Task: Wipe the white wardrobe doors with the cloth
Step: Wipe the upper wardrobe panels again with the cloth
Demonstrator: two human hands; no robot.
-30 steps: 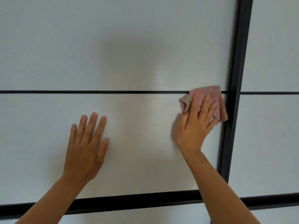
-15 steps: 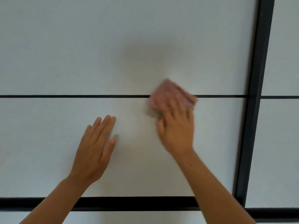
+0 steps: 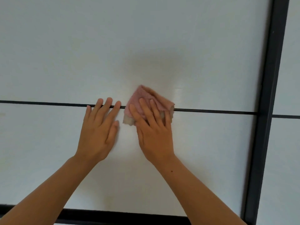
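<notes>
The white wardrobe door (image 3: 146,46) fills the view, crossed by a thin black horizontal line (image 3: 211,112). My right hand (image 3: 152,129) presses a folded pink cloth (image 3: 146,98) flat against the door, right on that line. The cloth's beige underside shows at its lower left corner. My left hand (image 3: 99,129) lies flat on the door just left of the cloth, fingers apart, its fingertips reaching the black line. It holds nothing.
A thick black vertical frame (image 3: 267,111) bounds the door at the right, with a second white door (image 3: 287,159) beyond it. A black horizontal rail (image 3: 113,215) runs along the bottom of the panel.
My right hand has slid the cloth leftward along the black line, from beside the vertical frame to the middle of the door. My left hand now rests higher, close beside the cloth.
</notes>
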